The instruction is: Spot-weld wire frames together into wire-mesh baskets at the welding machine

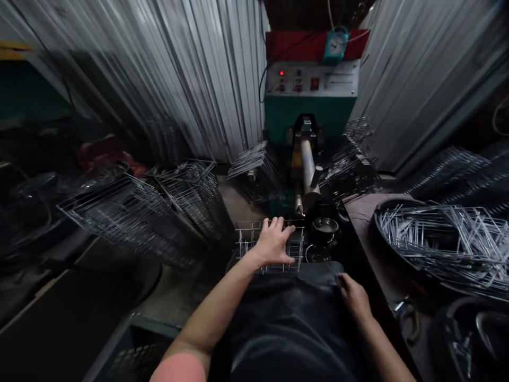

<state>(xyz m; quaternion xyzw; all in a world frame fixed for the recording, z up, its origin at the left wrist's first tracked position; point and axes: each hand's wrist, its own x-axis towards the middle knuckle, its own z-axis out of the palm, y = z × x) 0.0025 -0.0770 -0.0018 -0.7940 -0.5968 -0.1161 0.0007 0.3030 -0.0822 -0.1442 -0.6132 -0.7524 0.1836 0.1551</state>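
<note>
My left hand (274,243) lies with its fingers spread over a small wire rack (244,236) in front of my lap. The rack is a grid of thin metal wires, partly hidden under the hand. On the right, my right hand (355,298) is closed at the edge of the dark apron (290,318) over my lap. What its fingers hold is too dark to make out. Just beyond the rack are the metal electrodes (310,167) of a green and red machine (312,79). Small round dishes (325,225) sit right of the rack.
Stacked wire racks (186,196) stand at the left, with more hanging beside the machine. To the right, a black tub (377,239) holds many bent wire pieces (449,239). A green plastic crate (135,323) is at lower left, and pliers-like handles (409,318) lie at lower right.
</note>
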